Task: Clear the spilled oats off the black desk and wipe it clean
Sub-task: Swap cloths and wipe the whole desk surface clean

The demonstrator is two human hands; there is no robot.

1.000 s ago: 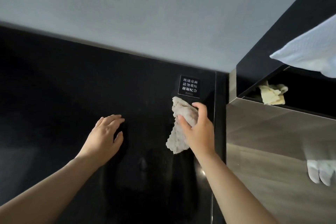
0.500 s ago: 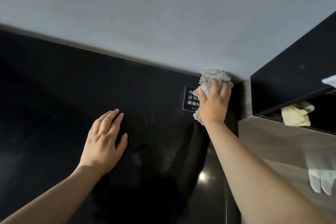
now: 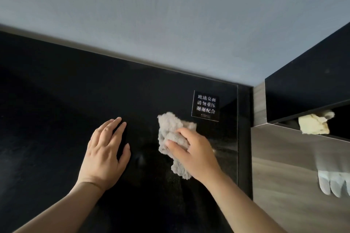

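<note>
On the black desk [image 3: 56, 100], just below the sticker [image 3: 206, 105], clutches the crumpled grey cloth [image 3: 171, 126] in right grip [image 3: 197, 157], curled round it; rests left grip [image 3: 106, 155] flat beside, fingers spread.

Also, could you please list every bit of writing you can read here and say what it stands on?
"玻璃桌面": top line of the black sticker on the black desk, near its far right corner.
"请勿重压": second line of the same sticker.
"谢谢配合": third line of the same sticker.
The small print under those lines is too small to read.
No other writing shows.
</note>
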